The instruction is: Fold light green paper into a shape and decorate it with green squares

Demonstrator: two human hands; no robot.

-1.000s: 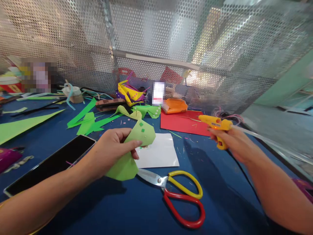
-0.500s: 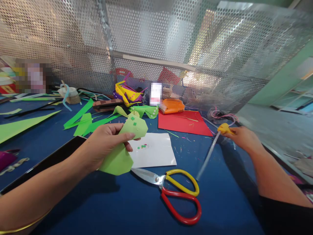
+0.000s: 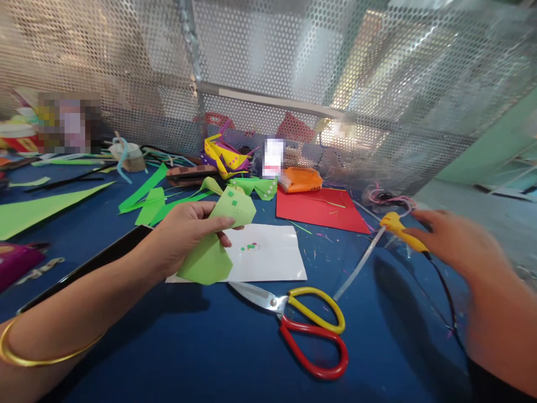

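Note:
My left hand (image 3: 201,226) is closed on a light green foam cutout (image 3: 205,260), its thumb pressed on the front. Small dark green squares dot the piece's upper part. On the right, my right hand (image 3: 457,240) has its fingers apart beside a yellow glue gun (image 3: 396,226), with the thumb next to the handle. A translucent glue stick (image 3: 361,263) extends from the gun toward the scissors (image 3: 272,302), which have one yellow and one red handle. Under the cutout is a white sheet (image 3: 277,263) bearing tiny green bits.
A red sheet (image 3: 310,212) and an orange foam bag-like piece (image 3: 300,180) lie toward the back. Green strips (image 3: 153,207), a yellow and purple craft (image 3: 226,157) and a phone-like dark slab (image 3: 104,260) are left. A perforated metal panel (image 3: 272,67) closes off the back.
My right hand has loosened from the glue gun and drawn toward me, uncovering its handle and black cord. The left hand still grips the green cutout. The view has shifted slightly.

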